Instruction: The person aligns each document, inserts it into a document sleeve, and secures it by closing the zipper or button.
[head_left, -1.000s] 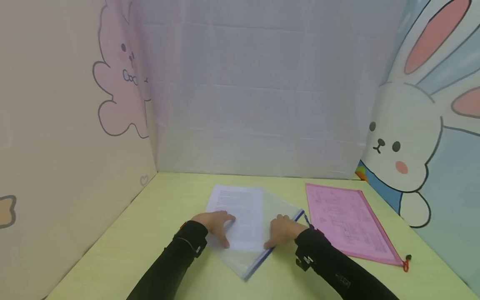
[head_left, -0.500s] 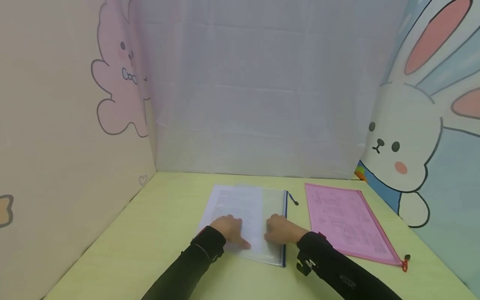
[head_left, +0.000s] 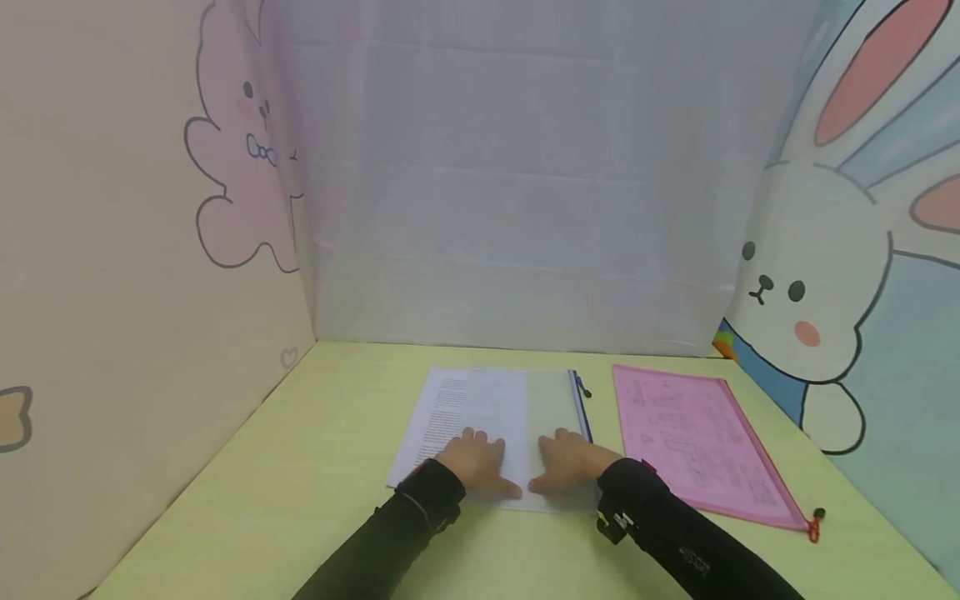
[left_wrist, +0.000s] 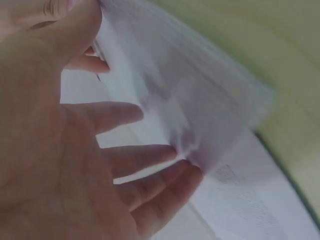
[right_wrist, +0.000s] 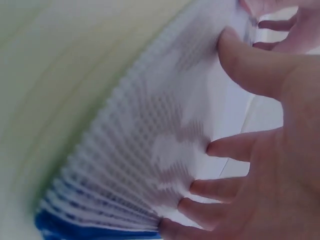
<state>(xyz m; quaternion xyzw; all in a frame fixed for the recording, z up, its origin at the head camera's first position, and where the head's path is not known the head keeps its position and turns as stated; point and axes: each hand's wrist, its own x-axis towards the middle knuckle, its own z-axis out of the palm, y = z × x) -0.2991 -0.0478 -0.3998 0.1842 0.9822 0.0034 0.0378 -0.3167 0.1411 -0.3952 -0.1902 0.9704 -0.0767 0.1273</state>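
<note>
left hand (head_left: 477, 461): fingers spread flat on white printed paper sheets (head_left: 455, 412) | right hand (head_left: 570, 462): fingers spread flat on clear blue-zippered mesh pouch (head_left: 551, 400), table centre | pink zip pouch (head_left: 690, 433) at 3 o'clock

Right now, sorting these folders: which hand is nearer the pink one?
Right. The right hand rests on the clear pouch, next to the pink folder; the left hand lies farther away.
</note>
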